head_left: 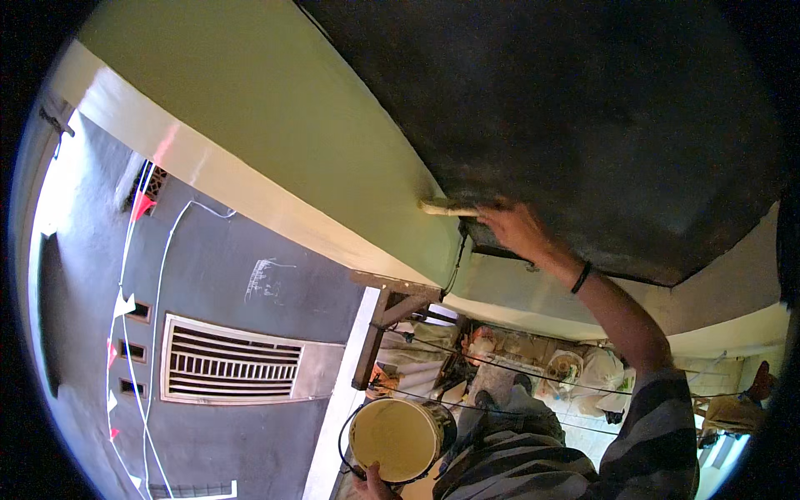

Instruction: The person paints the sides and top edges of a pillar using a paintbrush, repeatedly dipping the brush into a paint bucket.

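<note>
My right hand (pixel 518 229) is raised toward the ceiling, its fingers closed round a paintbrush (pixel 450 208). The bristle end lies against the pale green beam (pixel 317 125), close to where it meets the dark ceiling (pixel 583 125). Low in the picture, my left hand (pixel 375 483) grips the near rim of a paint bucket (pixel 439 425), thumb over the edge. Cream-yellow paint (pixel 392 437) shows inside, and a dark wire handle hangs at the bucket's left. Most of the left hand's fingers are hidden by the bucket.
A wooden bracket and post (pixel 372 337) stand left of the bucket. Thin dark cables (pixel 517 367) cross below my right arm. Sacks (pixel 600 371) and clutter lie far below. Across the gap rises a grey wall (pixel 225 275) with a white grille (pixel 233 358) and flag strings (pixel 125 304).
</note>
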`<action>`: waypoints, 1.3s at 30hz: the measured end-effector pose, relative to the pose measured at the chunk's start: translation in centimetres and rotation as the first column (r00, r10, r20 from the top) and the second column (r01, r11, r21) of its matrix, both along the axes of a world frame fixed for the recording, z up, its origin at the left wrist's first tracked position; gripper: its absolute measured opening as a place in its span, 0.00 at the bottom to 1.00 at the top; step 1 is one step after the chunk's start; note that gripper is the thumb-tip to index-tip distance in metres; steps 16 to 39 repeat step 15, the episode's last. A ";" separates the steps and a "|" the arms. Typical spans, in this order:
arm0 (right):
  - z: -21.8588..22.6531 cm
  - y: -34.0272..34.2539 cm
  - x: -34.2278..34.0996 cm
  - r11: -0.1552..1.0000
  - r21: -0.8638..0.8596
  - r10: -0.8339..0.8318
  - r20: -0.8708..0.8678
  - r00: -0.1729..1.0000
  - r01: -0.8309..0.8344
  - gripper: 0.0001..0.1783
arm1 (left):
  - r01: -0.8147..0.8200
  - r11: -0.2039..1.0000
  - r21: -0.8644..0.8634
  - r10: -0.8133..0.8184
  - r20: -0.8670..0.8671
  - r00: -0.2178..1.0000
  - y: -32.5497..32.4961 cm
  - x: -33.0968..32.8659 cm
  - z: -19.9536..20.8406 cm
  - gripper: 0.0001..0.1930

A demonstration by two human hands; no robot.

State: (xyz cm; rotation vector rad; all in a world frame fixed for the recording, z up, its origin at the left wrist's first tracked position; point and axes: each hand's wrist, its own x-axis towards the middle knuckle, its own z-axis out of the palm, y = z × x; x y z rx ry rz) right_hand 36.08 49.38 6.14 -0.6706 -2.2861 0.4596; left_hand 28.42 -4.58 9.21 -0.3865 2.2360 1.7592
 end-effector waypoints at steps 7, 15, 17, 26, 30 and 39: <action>14.0 2.9 -0.6 0.895 0.446 0.014 0.008 1.000 -0.016 0.19 | 0.159 0.982 -0.105 -0.171 -0.118 0.978 -1.4 0.1 -1.2 0.30; 21.3 2.2 -3.8 0.943 0.300 0.047 -0.548 0.835 0.144 0.19 | 0.202 0.968 0.148 -0.227 0.180 0.957 -9.6 -4.2 -9.5 0.34; 21.3 2.2 -3.8 0.943 0.300 0.047 -0.548 0.835 0.144 0.19 | 0.202 0.968 0.148 -0.227 0.180 0.957 -9.6 -4.2 -9.5 0.34; 21.3 2.2 -3.8 0.943 0.300 0.047 -0.548 0.835 0.144 0.19 | 0.202 0.968 0.148 -0.227 0.180 0.957 -9.6 -4.2 -9.5 0.34; 21.3 2.2 -3.8 0.943 0.300 0.047 -0.548 0.835 0.144 0.19 | 0.202 0.968 0.148 -0.227 0.180 0.957 -9.6 -4.2 -9.5 0.34; 21.3 2.2 -3.8 0.943 0.300 0.047 -0.548 0.835 0.144 0.19 | 0.202 0.968 0.148 -0.227 0.180 0.957 -9.6 -4.2 -9.5 0.34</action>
